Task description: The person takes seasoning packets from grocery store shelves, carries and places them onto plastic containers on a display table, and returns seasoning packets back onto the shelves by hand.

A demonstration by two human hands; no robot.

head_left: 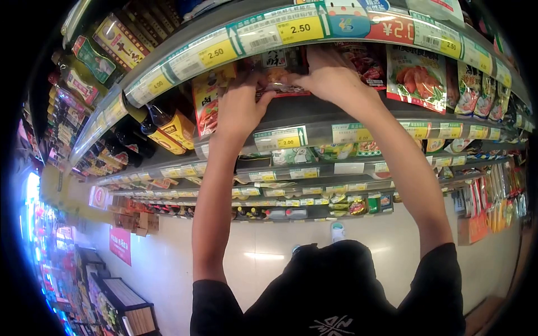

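Both my hands reach onto the upper shelf, one at each side of a red seasoning packet with a dark label and pale lettering. My left hand has its fingers bent at the packet's left side. From the right, my right hand lays its thumb across the packet's lower front, its other fingers partly hidden under the shelf edge. Left of my left hand hangs a yellow and red packet. Beyond my right hand are a dark red packet and a white-green packet with a meat picture.
A curved price rail runs just above my hands, with another price rail below. Sauce bottles stand at the left. Lower shelves hold more packets. Boxes and a display stand are at the left by the pale floor.
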